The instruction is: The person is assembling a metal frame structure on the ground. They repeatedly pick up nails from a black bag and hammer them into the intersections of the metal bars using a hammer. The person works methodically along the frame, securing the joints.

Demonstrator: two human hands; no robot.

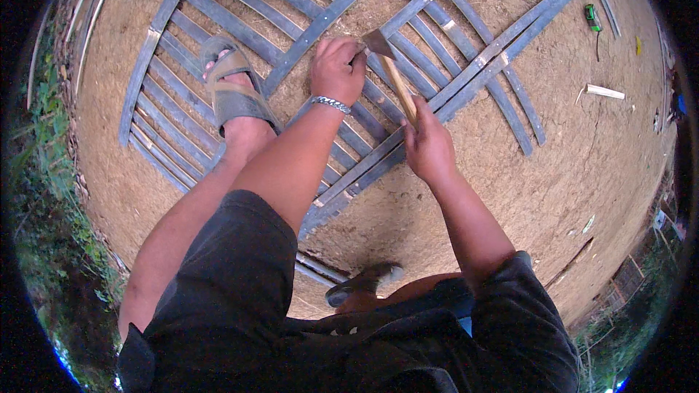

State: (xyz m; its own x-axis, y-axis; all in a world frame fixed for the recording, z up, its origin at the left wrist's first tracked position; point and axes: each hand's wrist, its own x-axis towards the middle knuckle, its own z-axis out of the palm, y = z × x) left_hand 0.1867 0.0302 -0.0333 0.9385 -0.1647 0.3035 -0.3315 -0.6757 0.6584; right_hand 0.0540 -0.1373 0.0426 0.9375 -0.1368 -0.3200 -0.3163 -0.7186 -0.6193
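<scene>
A lattice panel of grey-black slats [338,11] lies on the dirt ground. My left hand [338,65], with a chain bracelet at its wrist, is closed low over the middle of the panel. Its thumb and forefinger come together beside a crossing slat; whatever they pinch is hidden or too small to make out. My right hand [431,147] grips the wooden handle of a small hatchet [397,84]. The hatchet's dark, wedge-shaped metal head is close by the left fingertips. Whether it touches anything there, I cannot tell.
My sandalled foot [234,87] rests on the panel's left part. A paired crossbar [466,84] runs diagonally along its near right side. Farther right lie a small green-and-black object [593,18] and a pale wood piece [604,92]. Green plants [47,167] border the left.
</scene>
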